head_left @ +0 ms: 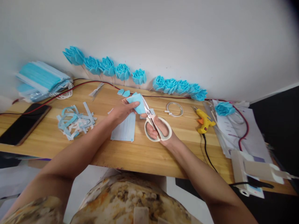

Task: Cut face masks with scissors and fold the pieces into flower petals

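Observation:
My left hand point(122, 111) pinches a folded piece of light blue mask fabric point(138, 102) above the wooden table point(130, 152). My right hand point(158, 130) has its fingers through the white handles of a pair of scissors point(154, 124), whose blades lie against the right side of the blue piece. Under my hands rests a flat pale blue mask sheet point(125, 129). Two small cut blue bits point(123, 92) lie just behind.
Blue fabric flowers point(109, 67) line the wall. A stack of face masks point(42, 79) and a phone point(24, 123) are at the left, a heap of cut strips point(74, 121) nearby. A tape ring point(174, 109), a yellow glue gun point(204, 119) and papers point(235, 130) lie to the right.

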A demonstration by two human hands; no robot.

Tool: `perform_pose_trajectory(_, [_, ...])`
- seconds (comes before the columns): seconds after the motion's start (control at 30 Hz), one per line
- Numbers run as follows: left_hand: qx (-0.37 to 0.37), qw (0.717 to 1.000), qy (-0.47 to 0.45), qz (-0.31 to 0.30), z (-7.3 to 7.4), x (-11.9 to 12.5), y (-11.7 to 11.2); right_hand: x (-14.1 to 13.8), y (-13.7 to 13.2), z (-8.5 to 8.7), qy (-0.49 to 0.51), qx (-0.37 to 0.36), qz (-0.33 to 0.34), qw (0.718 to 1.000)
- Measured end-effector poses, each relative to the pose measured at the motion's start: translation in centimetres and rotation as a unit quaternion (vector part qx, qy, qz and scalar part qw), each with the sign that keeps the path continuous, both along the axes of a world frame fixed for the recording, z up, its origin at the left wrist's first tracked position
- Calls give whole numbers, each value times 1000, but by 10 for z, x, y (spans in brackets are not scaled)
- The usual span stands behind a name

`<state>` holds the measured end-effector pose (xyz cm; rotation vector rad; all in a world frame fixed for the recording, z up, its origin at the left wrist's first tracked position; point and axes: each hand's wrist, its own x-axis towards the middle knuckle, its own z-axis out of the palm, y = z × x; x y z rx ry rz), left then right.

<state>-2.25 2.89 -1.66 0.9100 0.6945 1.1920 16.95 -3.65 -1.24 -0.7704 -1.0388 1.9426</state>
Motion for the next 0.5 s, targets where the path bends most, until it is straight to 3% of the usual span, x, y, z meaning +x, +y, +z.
perform_pose_trajectory(0.23, [-3,1000,10,8,2,-2,-1,2,1,-4,-1,6,19,1000])
perform_pose_trajectory(0.5, [22,1000,4,11,-1,-2,0,3,3,3,28,28,82,996])
